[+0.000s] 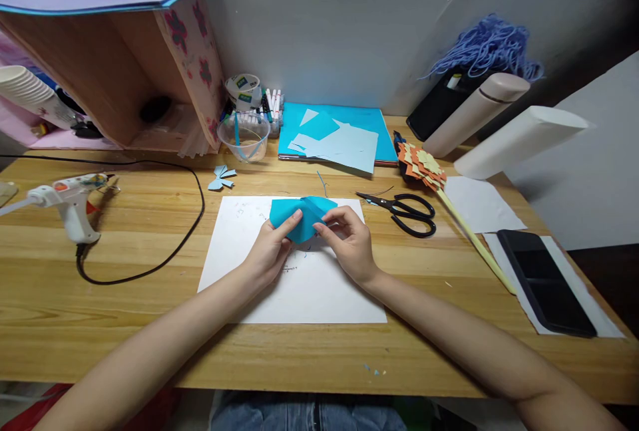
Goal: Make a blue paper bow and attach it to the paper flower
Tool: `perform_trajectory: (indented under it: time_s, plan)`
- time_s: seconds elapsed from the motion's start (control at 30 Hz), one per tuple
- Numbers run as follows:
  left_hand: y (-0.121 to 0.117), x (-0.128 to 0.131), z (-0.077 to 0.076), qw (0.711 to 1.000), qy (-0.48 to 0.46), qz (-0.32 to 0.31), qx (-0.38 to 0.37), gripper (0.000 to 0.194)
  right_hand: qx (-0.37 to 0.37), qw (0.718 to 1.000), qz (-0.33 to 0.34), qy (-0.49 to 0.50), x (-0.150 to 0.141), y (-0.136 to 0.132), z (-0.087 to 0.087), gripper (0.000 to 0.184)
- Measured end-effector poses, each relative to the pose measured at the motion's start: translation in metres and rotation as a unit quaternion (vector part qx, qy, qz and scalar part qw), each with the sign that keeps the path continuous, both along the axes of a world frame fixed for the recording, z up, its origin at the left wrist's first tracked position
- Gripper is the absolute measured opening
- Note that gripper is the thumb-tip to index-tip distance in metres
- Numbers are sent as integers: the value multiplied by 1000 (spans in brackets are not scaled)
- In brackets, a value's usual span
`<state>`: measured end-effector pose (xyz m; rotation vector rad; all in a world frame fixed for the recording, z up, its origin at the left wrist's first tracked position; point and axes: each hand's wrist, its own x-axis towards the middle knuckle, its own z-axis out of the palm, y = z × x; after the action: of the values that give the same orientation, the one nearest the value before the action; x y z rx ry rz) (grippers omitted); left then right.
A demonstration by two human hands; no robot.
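A piece of bright blue paper (303, 225) is held up between my two hands, with a fold or overlapping strip along its upper right. My left hand (273, 245) grips its left side, thumb on top. At the right edge, my right hand (349, 238) pinches the paper between thumb and fingers. Beneath them lies a white sheet (329, 291) with small dark marks. Black-handled scissors (407, 210) rest to the right of the sheet. A pale blue paper bow shape (221, 178) lies beyond its upper left corner.
A white glue gun (74, 208) with a looping black cord stands at left. Behind are an open box (190, 65), a clear plastic cup (244, 138) and blue sheets with offcuts (344, 142). A paper flower (423, 166), a phone (546, 281) and a bottle (476, 115) occupy the right.
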<state>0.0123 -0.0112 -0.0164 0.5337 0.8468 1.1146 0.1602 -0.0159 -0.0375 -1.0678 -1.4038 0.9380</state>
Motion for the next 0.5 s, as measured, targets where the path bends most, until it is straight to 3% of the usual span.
perform_trajectory:
  time_s: [0.5]
  plan:
    - [-3, 4, -1, 999, 15, -12, 33, 30, 33, 996, -60, 48, 2, 4, 4, 7]
